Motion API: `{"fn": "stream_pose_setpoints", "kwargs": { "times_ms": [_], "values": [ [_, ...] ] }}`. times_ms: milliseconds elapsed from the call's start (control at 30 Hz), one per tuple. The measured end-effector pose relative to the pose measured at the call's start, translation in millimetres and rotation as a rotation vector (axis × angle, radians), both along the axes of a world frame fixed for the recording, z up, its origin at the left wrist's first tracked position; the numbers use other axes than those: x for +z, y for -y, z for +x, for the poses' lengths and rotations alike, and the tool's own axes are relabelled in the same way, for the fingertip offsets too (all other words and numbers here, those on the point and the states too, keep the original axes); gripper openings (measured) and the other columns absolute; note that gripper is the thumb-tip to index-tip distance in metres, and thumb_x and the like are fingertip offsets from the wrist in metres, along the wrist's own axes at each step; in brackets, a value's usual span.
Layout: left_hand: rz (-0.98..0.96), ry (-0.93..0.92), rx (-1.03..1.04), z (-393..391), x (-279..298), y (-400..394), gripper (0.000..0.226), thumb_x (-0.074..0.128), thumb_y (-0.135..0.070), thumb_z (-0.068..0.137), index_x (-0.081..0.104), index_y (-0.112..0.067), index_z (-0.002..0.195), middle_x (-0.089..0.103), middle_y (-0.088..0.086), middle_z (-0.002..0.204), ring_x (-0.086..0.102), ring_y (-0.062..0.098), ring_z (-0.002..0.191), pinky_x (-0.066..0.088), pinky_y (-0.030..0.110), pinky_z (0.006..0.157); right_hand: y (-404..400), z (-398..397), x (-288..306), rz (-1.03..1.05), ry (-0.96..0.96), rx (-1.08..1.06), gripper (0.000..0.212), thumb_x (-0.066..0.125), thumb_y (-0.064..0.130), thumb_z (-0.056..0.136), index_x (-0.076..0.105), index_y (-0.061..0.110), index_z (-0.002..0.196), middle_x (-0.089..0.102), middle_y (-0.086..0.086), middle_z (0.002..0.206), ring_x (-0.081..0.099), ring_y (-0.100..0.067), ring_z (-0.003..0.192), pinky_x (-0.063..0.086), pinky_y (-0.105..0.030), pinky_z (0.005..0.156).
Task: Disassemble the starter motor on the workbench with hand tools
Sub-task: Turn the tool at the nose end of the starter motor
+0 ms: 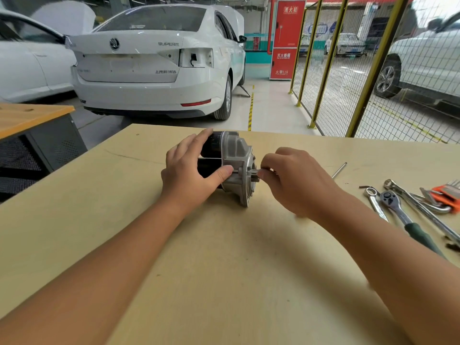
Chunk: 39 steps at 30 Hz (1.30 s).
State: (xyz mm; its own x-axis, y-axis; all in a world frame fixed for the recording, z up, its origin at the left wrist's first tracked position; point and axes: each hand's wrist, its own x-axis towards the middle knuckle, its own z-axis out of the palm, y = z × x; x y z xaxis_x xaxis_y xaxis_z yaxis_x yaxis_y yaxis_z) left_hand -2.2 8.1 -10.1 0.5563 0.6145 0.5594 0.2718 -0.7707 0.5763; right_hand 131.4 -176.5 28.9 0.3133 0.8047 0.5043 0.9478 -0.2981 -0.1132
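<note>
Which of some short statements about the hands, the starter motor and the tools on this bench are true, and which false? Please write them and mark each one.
1. The left hand grips the black body of the starter motor. True.
2. The starter motor stands upright on its end. False: it lies on its side on the workbench.
3. The right hand pinches a thin metal part at the motor's silver end. True.
4. The right hand holds the ratchet wrench. False: it lies on the bench at the right, untouched.
5. The orange hex key set lies to the left of the motor. False: it lies far right.
</note>
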Motion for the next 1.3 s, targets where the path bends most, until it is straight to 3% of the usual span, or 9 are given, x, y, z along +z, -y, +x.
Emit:
{"fn": "stream_pose_setpoints", "kwargs": {
  "times_ms": [133, 367, 500, 567, 633, 767, 1000, 1200, 1300],
  "values": [
    [-0.001, 0.002, -0.01, -0.3, -0.5, -0.9, 0.09, 0.073, -0.065, 0.073, 0.041, -0.042, 0.154, 0.047, -0.007, 0.154, 0.039, 0.025, 0.139, 0.042, 0.05, 0.11, -0.2, 0.8, -0.4, -0.007, -0.019, 0.006, 0.023, 0.055, 0.03, 0.101, 0.069, 0.012, 0.098, 0.056, -0.003, 0.085, 0.056, -0.029, 0.075, 0.051, -0.043, 0.066],
    [-0.013, -0.012, 0.007, 0.4, -1.9, 0.0, 0.089, 0.054, -0.078, 0.073, 0.036, -0.047, 0.155, 0.043, -0.008, 0.157, 0.035, 0.024, 0.142, 0.04, 0.054, 0.111, 0.0, -1.7, -2.7, 0.003, 0.175, -0.091, 0.015, 0.055, 0.041, 0.099, 0.062, 0.029, 0.093, 0.059, 0.01, 0.09, 0.059, -0.023, 0.082, 0.039, -0.04, 0.078],
    [-0.009, -0.022, 0.019, 1.5, -2.4, -0.6, 0.087, 0.053, -0.079, 0.074, 0.034, -0.05, 0.154, 0.042, -0.009, 0.157, 0.035, 0.024, 0.142, 0.041, 0.055, 0.11, 1.0, -3.2, -0.3, -0.011, 0.138, -0.086, 0.014, 0.06, 0.041, 0.098, 0.064, 0.028, 0.093, 0.058, 0.009, 0.08, 0.054, -0.024, 0.069, 0.029, -0.028, 0.054],
    [-0.007, -0.024, 0.019, 1.3, -2.9, -1.0, 0.088, 0.053, -0.079, 0.073, 0.034, -0.05, 0.153, 0.042, -0.009, 0.157, 0.034, 0.024, 0.142, 0.042, 0.055, 0.109, 1.6, -3.8, 1.1, -0.013, 0.098, -0.076, 0.017, 0.058, 0.04, 0.099, 0.066, 0.026, 0.093, 0.057, 0.007, 0.08, 0.054, -0.026, 0.069, 0.025, -0.024, 0.049],
    [-0.004, -0.02, 0.017, 1.0, -3.1, -1.5, 0.088, 0.056, -0.078, 0.073, 0.034, -0.05, 0.153, 0.043, -0.009, 0.157, 0.035, 0.023, 0.142, 0.042, 0.054, 0.109, 1.8, -3.5, 2.0, -0.045, 0.092, -0.064, 0.025, 0.051, 0.037, 0.102, 0.068, 0.021, 0.095, 0.054, 0.002, 0.085, 0.055, -0.028, 0.07, 0.032, -0.027, 0.05],
    [0.001, -0.012, 0.012, 0.7, -2.8, -2.4, 0.087, 0.062, -0.072, 0.075, 0.036, -0.047, 0.154, 0.044, -0.009, 0.156, 0.036, 0.024, 0.141, 0.042, 0.053, 0.109, 2.1, -0.3, 7.8, -0.148, 0.055, -0.05, 0.028, 0.05, 0.028, 0.104, 0.071, 0.011, 0.106, 0.057, -0.005, 0.095, 0.059, -0.029, 0.077, 0.051, -0.039, 0.066],
    [0.01, -0.011, -0.005, -0.2, -3.2, -2.4, 0.087, 0.076, -0.062, 0.08, 0.036, -0.045, 0.156, 0.043, -0.007, 0.157, 0.036, 0.024, 0.141, 0.041, 0.052, 0.111, 2.8, -4.2, 9.1, -0.104, 0.199, -0.111, 0.018, 0.058, 0.038, 0.1, 0.069, 0.024, 0.099, 0.062, 0.008, 0.096, 0.062, -0.023, 0.082, 0.035, -0.034, 0.073],
    [0.009, -0.028, 0.001, -0.7, -1.1, 0.4, 0.089, 0.062, -0.07, 0.075, 0.036, -0.044, 0.156, 0.042, -0.008, 0.157, 0.035, 0.024, 0.143, 0.04, 0.049, 0.112, 2.7, -3.5, 7.2, -0.055, 0.071, -0.068, 0.016, 0.066, 0.033, 0.096, 0.054, 0.023, 0.092, 0.057, 0.003, 0.085, 0.054, -0.025, 0.071, 0.042, -0.031, 0.056],
    [0.008, -0.024, 0.016, 0.0, -1.1, 0.4, 0.084, 0.058, -0.07, 0.078, 0.036, -0.046, 0.155, 0.042, -0.009, 0.157, 0.035, 0.025, 0.142, 0.04, 0.049, 0.111, 3.9, -2.8, 9.5, -0.03, -0.005, -0.012, 0.013, 0.063, 0.03, 0.097, 0.06, 0.018, 0.097, 0.058, -0.003, 0.085, 0.055, -0.029, 0.074, 0.05, -0.039, 0.062]
  ]
}}
